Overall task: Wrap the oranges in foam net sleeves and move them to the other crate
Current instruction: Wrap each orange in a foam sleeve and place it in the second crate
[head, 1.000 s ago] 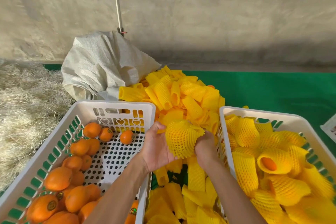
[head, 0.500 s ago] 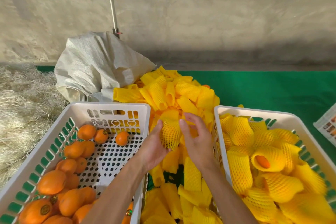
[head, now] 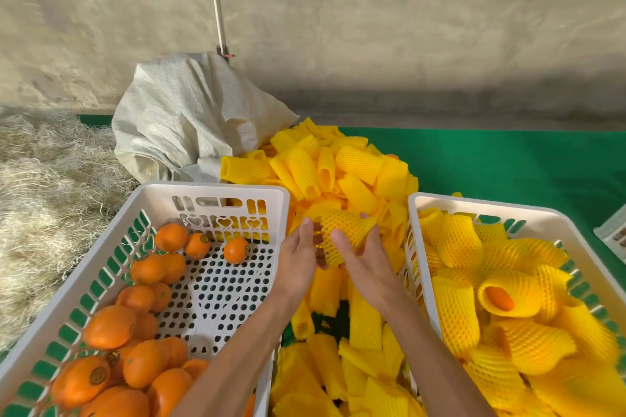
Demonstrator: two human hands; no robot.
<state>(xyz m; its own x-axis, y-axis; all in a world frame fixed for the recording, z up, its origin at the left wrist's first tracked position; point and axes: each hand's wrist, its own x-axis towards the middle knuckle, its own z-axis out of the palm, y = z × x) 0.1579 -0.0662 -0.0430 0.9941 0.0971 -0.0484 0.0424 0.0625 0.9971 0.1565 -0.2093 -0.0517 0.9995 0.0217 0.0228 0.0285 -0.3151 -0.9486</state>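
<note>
1. Labels: several loose oranges point(head: 111, 327) in the left crate point(head: 216, 191) carry small round dark stickers with gold print; the print is too small to read. No other writing is legible.

2. Hand pose: both forearms reach forward into the gap between the two crates. The left hand point(head: 299, 256) stands palm inward, fingers fairly straight and pointing away, pressed against the left side of a foam net sleeve point(head: 342, 230). The right hand point(head: 364, 261) is on the sleeve's right side, thumb across its front and fingers curled round its far edge, gripping it.

3. Task things: the held sleeve sits between the two hands, just above the pile of empty sleeves point(head: 335, 166), which lies ahead of and beneath the hands. The loose oranges lie left of the left hand. The right crate point(head: 481, 205), right of the right hand, holds sleeved oranges point(head: 508, 296).

4. Change: half a second ago the right hand was raised with fingers spread, clear of the sleeve, and the left alone had it; now the right hand has closed on it. A second ago both hands held it lower and bunched.

5. Surroundings: a white woven sack point(head: 189, 118) and straw point(head: 44, 186) lie beyond the left hand, on a green mat point(head: 508, 162).
</note>
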